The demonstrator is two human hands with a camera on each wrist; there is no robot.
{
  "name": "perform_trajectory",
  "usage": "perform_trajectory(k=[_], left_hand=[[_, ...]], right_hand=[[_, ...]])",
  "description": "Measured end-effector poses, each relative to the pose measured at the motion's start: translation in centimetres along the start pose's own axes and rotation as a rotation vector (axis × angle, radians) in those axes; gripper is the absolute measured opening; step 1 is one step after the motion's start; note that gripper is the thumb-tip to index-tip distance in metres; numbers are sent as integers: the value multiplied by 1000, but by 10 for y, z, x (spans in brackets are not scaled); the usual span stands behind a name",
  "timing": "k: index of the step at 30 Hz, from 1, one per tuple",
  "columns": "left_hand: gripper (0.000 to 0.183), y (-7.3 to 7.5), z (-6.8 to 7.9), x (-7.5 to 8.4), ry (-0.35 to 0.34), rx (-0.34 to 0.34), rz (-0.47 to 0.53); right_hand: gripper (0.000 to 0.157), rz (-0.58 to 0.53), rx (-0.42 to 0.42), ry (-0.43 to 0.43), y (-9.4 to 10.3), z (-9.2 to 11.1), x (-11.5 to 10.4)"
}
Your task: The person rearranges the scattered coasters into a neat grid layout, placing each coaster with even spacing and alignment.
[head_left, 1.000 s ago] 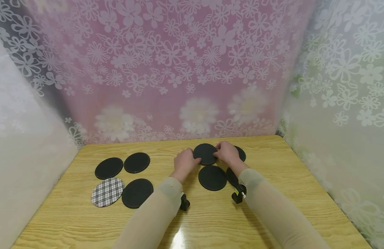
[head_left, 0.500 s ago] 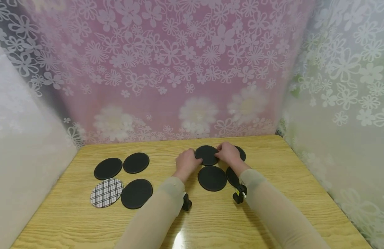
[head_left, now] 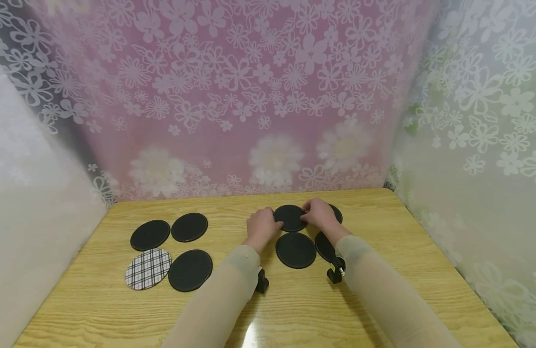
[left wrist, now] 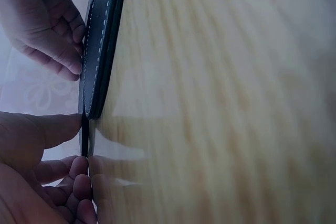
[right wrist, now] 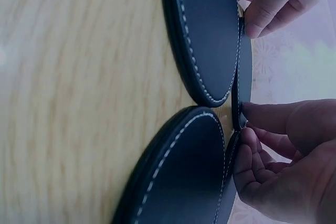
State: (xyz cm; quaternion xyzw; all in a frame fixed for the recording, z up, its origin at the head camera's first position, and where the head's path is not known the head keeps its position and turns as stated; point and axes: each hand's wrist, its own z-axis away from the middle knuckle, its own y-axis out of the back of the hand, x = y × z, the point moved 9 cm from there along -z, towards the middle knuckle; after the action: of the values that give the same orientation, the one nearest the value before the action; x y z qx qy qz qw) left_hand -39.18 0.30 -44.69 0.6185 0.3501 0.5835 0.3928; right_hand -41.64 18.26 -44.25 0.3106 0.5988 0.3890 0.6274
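Note:
Both hands are at a black round coaster (head_left: 289, 218) in the back row of the right-hand group. My left hand (head_left: 261, 227) pinches its left edge between thumb and fingers. At its right edge, my right hand (head_left: 320, 215) does the same; the right wrist view shows the thumb (right wrist: 262, 116) on the rim. Nearer me lies another black coaster (head_left: 296, 250), white-stitched along its edge in the wrist views. Two more, a back right coaster (head_left: 338, 213) and a front right coaster (head_left: 323, 247), are partly hidden by my right hand and forearm.
On the left of the wooden table (head_left: 98, 309) lie a plaid coaster (head_left: 148, 269) and three black ones: a back left coaster (head_left: 150, 235), a back coaster (head_left: 189, 227) and a front coaster (head_left: 191, 270). Behind hangs a pink floral curtain (head_left: 233, 121).
The held coaster has shifted slightly toward me and to the right, closer to its neighbours. My left hand has moved right with it; my right hand has barely moved.

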Motion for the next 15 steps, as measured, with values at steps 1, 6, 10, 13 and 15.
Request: perform_trajectory(k=[1, 6, 10, 13, 15], left_hand=[[42, 0, 0, 0, -2, 2, -3], [40, 0, -1, 1, -6, 1, -13], [40, -1, 0, 2, -5, 2, -12], [40, 0, 1, 2, -5, 4, -8], [40, 0, 1, 2, -4, 6, -3]], right_hand=[[36, -2, -1, 0, 0, 0, 0], [34, -14, -8, 0, 2, 2, 0], [32, -16, -14, -3, 1, 2, 1], [32, -13, -19, 4, 1, 2, 0], [32, -11, -22, 14, 2, 3, -1]])
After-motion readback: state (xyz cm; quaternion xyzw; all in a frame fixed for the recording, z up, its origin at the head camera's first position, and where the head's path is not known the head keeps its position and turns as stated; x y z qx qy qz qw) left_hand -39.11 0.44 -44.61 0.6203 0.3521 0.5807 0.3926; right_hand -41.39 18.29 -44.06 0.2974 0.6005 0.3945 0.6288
